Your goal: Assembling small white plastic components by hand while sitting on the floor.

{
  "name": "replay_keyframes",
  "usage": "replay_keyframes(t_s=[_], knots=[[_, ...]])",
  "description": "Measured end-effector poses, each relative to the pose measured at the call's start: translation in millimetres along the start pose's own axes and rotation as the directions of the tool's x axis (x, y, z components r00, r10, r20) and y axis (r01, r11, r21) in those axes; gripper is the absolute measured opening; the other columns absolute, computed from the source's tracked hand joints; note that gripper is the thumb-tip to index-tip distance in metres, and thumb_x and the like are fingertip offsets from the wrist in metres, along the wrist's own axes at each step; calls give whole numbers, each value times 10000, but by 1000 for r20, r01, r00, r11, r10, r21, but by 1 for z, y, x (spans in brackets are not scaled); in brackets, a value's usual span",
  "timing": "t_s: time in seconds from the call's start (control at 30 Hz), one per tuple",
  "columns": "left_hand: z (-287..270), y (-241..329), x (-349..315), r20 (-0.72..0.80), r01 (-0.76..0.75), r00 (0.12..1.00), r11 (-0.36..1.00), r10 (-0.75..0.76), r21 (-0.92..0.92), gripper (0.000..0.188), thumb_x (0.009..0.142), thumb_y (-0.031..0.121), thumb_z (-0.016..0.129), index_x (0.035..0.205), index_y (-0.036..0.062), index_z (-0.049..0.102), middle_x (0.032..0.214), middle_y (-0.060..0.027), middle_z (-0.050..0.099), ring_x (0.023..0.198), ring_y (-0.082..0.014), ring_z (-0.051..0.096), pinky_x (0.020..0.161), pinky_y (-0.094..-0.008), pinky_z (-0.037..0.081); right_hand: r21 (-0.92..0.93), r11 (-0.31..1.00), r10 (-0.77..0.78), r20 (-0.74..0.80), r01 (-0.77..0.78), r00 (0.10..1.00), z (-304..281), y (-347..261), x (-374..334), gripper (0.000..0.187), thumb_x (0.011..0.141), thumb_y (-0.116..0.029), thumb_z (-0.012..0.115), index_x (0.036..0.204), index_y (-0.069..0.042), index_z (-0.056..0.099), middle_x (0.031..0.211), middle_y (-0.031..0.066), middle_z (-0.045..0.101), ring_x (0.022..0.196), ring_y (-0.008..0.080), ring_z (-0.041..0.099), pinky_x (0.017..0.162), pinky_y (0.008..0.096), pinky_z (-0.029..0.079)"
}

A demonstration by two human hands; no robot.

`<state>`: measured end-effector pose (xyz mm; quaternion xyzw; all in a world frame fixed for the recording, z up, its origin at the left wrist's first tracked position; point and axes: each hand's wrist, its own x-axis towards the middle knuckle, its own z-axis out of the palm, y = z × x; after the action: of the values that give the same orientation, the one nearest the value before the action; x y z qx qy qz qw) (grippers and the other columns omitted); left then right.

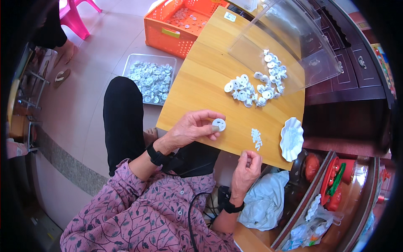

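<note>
Between the thumb and fingers of my left hand [191, 129] is a round white plastic piece [219, 123] with small slots in its face, held just over the near edge of the wooden table [191, 88]. My right hand [247, 170] is at the table's front edge with its fingertips pinched together; whatever may be between them is too small to make out. Just beyond it lies a little heap of small white plastic parts [256, 138]. To its right stands a white scalloped dish [283, 140] with small translucent parts inside. Farther back is a pile of similar round white pieces [241, 90].
A clear plastic container [323, 69] lies tilted at the table's right side, against a dark cabinet [357, 90]. On the floor at left are a clear tray [174, 63] full of white pieces and an orange crate [168, 40]. A white bag [262, 201] is beside my right forearm.
</note>
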<state>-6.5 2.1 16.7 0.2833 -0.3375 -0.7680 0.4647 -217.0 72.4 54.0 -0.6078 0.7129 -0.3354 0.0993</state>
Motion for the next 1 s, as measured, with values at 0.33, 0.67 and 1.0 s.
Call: replay_keyframes(t_s=[0.33,0.67,1.0], knots=[[-12,-7,-1,89,-68,994,997,71,-34,360,987,61,614,1335,-15,559,1161,-83,675,999,-140,683,900,-267,567,574,771,174,226,-276,958,30,-47,5,135,994,-63,606,1078,43,600,904,39,637,750,89,595,692,240,506],[-7,-10,0,115,-85,989,994,92,-61,375,980,39,617,1345,-9,546,1206,-89,648,1055,-154,662,949,-298,567,477,871,67,115,-114,991,37,-55,14,92,967,-52,643,1010,29,653,946,51,605,829,117,613,761,256,505],[-11,-4,-4,164,10,986,999,-3,-39,380,969,43,637,1335,-12,554,1210,-100,657,1027,-155,679,900,-282,588,442,892,50,105,-92,993,35,-53,14,81,950,-44,659,995,23,664,921,49,593,775,115,585,713,257,486]])
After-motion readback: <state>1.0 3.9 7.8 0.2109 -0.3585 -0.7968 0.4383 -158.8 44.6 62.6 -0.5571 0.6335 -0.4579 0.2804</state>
